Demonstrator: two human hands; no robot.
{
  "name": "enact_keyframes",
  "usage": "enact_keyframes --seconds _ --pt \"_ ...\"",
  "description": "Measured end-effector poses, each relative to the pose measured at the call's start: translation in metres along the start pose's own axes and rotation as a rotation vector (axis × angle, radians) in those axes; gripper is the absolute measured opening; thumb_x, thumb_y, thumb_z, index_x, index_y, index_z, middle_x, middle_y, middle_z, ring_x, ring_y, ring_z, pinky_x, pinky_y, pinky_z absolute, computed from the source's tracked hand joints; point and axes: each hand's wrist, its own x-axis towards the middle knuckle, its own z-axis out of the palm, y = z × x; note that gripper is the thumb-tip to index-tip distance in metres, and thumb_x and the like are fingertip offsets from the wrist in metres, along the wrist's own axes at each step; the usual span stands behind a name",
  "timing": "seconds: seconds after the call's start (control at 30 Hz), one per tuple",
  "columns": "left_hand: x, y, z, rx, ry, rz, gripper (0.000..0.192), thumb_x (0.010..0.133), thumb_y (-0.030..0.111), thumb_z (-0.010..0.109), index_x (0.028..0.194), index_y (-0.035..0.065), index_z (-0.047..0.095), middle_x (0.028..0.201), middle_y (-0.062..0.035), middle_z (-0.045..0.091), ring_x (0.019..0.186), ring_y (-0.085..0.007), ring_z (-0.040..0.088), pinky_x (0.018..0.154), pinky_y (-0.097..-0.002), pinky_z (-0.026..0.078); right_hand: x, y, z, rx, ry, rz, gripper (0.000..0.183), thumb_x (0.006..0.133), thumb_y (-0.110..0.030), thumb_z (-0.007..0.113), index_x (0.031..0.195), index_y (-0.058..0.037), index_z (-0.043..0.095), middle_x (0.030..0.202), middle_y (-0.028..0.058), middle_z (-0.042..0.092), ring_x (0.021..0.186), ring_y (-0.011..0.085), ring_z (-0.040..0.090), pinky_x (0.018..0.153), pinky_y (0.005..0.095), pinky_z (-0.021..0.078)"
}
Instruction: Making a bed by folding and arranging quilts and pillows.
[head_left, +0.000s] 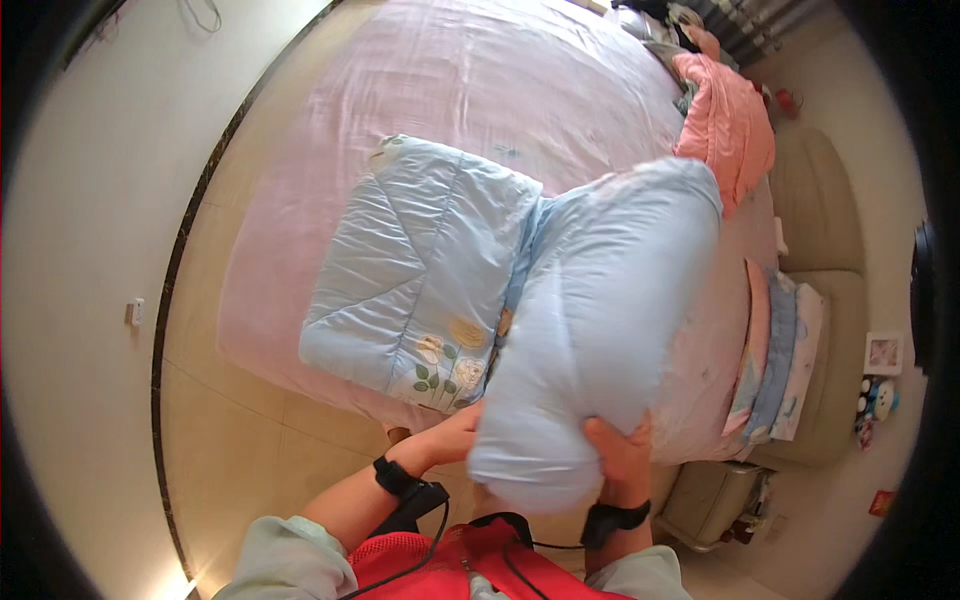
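A light blue quilt with stitched seams lies folded on a bed (315, 172) with a pink sheet. Its left part (375, 270) rests flat and shows printed yellow and cream roses with green leaves near the front edge. The right part (607, 300) is a thick folded section, raised and slightly blurred, overhanging the bed's near edge. My left hand (463, 433) grips this section at its near left side, its fingers hidden behind the fabric. On the near right side, my right hand (624, 448) holds the same section with the thumb on top.
A coral quilt (724, 120) lies bunched at the far right. Pillows (776, 352) stand against the beige headboard (817, 195). A nightstand (701, 502) sits at the bed's near right corner. Tiled floor (217, 360) runs between bed and left wall.
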Motion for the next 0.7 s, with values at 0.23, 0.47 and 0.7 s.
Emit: enact_keyframes --seconds 0.23,0.47,0.7 --pt "-0.082 -0.041 -0.035 -0.793 0.36 0.275 0.047 0.092 0.03 0.052 0.133 0.0086 0.043 0.127 -0.0076 0.053 0.116 -0.0175 0.05 0.099 -0.0381 0.041 0.054 -0.021 0.171 -0.521 -1.143 0.063 0.033 0.076 -0.008 0.069 0.107 -0.0068 0.059 0.106 0.013 0.061 0.104 0.0277 0.058 0.088 0.0369 0.0454" --pt "-0.152 -0.063 -0.098 -1.207 0.477 0.384 0.045 0.094 0.037 0.041 0.13 0.011 0.046 0.129 -0.0065 0.052 0.117 -0.0235 0.05 0.097 -0.0414 0.04 0.081 0.073 0.139 -1.093 -0.314 -0.512 0.066 0.071 -0.024 0.075 0.129 -0.0116 0.048 0.142 0.0192 0.032 0.132 0.041 0.025 0.105 0.054 0.0252" --pt "-0.173 0.007 -0.136 -0.547 1.079 0.545 0.05 0.089 0.028 0.051 0.134 0.0076 0.041 0.132 -0.0094 0.047 0.121 -0.0241 0.046 0.102 -0.0384 0.037 0.07 0.111 0.135 -1.189 -0.342 -0.313 0.079 0.074 -0.037 0.072 0.142 -0.0191 0.036 0.152 0.0197 0.011 0.138 0.046 0.007 0.099 0.0699 0.0127"
